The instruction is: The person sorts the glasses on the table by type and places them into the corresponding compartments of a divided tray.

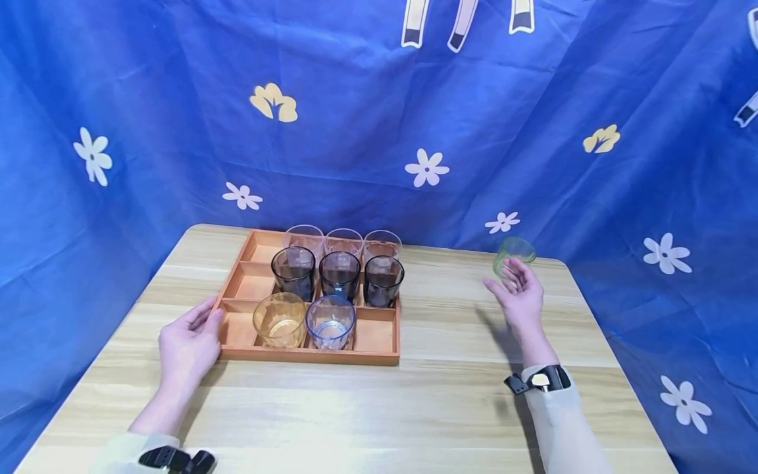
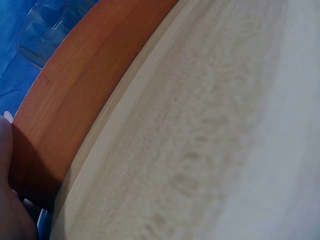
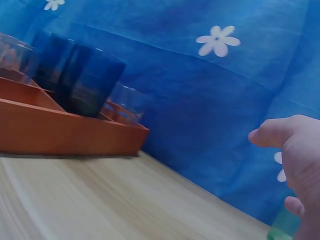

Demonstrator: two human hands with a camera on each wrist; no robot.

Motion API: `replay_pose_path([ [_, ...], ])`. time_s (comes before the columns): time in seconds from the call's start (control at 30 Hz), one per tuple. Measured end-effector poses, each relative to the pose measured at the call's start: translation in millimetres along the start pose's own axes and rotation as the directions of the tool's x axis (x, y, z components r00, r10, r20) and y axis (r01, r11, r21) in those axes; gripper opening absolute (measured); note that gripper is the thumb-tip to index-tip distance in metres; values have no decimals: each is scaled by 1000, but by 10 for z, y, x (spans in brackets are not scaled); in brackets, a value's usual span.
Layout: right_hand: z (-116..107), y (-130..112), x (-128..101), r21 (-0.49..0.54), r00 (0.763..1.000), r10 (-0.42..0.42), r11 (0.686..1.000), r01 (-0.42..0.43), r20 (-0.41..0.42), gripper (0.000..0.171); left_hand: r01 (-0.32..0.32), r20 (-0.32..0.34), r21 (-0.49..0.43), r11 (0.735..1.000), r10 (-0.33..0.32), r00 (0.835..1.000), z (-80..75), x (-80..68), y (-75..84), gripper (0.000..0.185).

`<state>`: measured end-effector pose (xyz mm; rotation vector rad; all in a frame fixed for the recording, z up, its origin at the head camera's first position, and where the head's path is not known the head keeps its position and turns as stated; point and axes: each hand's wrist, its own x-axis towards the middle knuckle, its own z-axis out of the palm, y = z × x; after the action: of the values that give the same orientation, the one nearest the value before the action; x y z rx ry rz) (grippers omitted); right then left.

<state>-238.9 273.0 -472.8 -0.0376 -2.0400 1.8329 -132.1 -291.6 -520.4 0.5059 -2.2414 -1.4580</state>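
Observation:
My left hand (image 1: 188, 342) grips the left side of a compartmented wooden tray (image 1: 308, 356) near its front corner. In the left wrist view, part of that hand (image 2: 15, 210) lies against the tray's corner (image 2: 45, 150). Toward the table's back right stands a green-tinted glass (image 1: 514, 253). My right hand (image 1: 521, 293) is right in front of it, thumb and fingers spread apart, overlapping its lower part. The right wrist view shows the thumb (image 3: 272, 134) extended, with a bit of green glass (image 3: 284, 227) below the hand, mostly hidden.
Three clear glasses stand in the tray's back row, including one at right (image 1: 382, 245). Three dark glasses, one in the middle (image 1: 339, 276), fill the row before it. An amber glass (image 1: 279, 320) and a blue-tinted glass (image 1: 330, 322) sit in front. A blue curtain (image 1: 355, 164) hangs behind the table.

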Motion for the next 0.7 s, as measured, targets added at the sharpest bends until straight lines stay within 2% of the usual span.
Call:
replay_pose_path([
  [0.17,-125,-11,107,-8,995,-14,1000,14,-101,76,15,-1,-3,1000,-15,1000,4,20,3,36],
  [0.3,-214,69,202,-88,986,-39,996,25,-162,78,17,-2,-4,1000,-17,1000,0,14,10,36],
  [0.47,-308,198,261,-177,974,6,983,-48,-229,83,7,-6,-6,1000,-7,1000,7,0,20,35],
  [0.7,-351,286,368,-185,964,92,973,-140,-250,95,1,-7,-17,1000,-1,1000,6,0,5,35],
])
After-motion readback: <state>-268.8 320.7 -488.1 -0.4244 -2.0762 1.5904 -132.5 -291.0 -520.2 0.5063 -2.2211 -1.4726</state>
